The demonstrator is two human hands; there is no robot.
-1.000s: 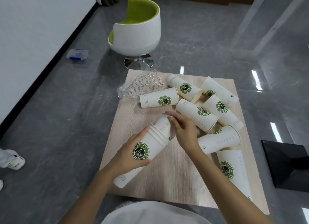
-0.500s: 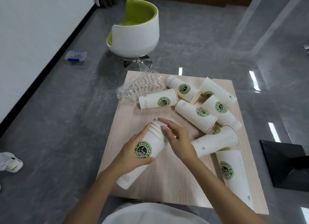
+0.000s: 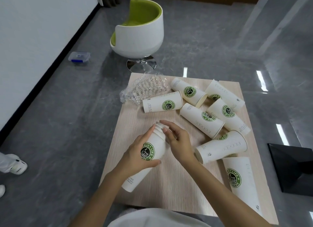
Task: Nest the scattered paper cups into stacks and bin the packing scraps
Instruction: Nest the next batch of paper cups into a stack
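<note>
Gripping the stack of cups (image 3: 152, 152) around its middle with the left hand (image 3: 135, 159); touching its rims with the right hand (image 3: 178, 141), fingers straight, holding nothing. Lying along 7-to-1 o'clock over the table (image 3: 177, 184), rims far. Probably next: loose cup (image 3: 221, 146) at 3 o'clock, nearer the right hand.

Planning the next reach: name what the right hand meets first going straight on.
Right hand meets the rim end of the cup stack, held by the left hand; whether they touch is unclear.

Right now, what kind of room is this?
Probably an office lounge or showroom, not a kitchen: a shiny grey stone floor, a white-and-green tub chair on a chrome foot, and a wooden table with branded paper cups.
</note>
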